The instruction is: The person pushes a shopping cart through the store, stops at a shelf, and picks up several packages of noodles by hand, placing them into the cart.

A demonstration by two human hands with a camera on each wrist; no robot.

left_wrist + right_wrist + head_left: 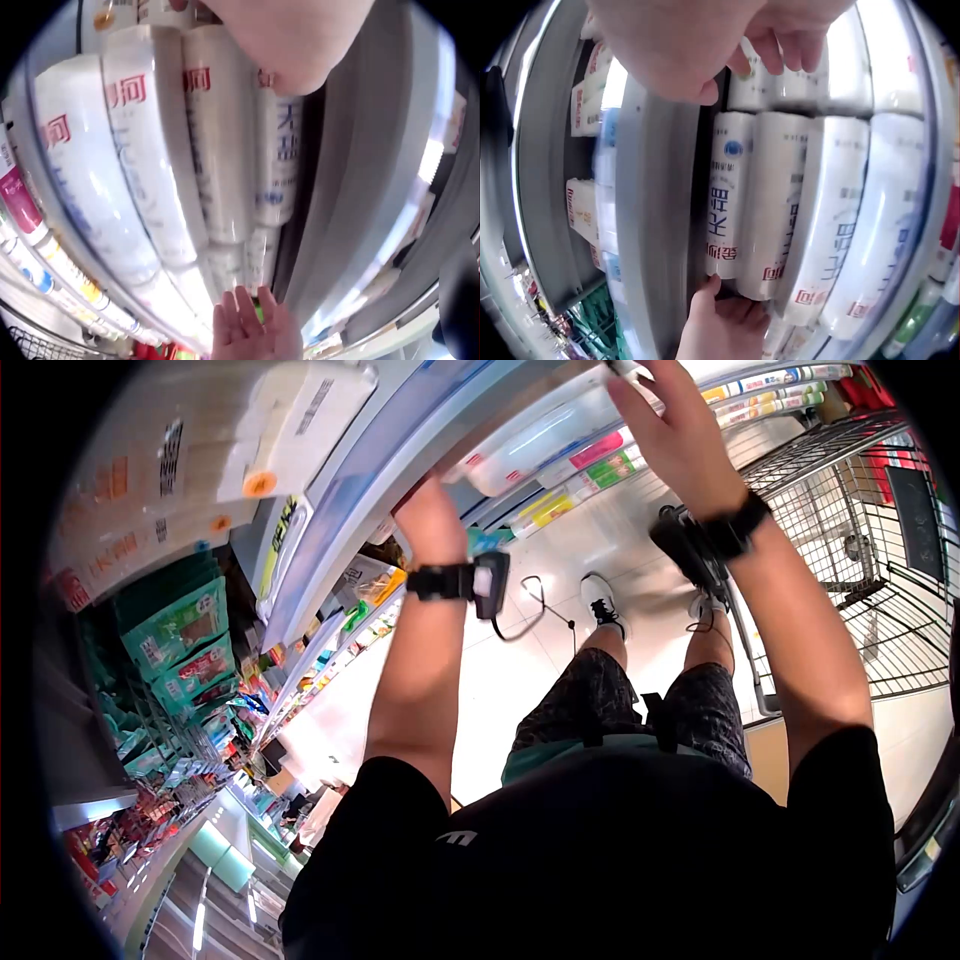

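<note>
My left grip (724,330) is at one end of a white pack (726,199) on the shelf (656,225), can't tell if clamped; right grip (257,334) loose, fingers extended; reaching in looks done, no pack lifted out yet.

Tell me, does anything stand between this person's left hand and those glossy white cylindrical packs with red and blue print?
Nothing visible does: in the right wrist view, the left hand is at the red-printed ends of the white packs. The long grey shelf panel runs alongside, not between.
</note>
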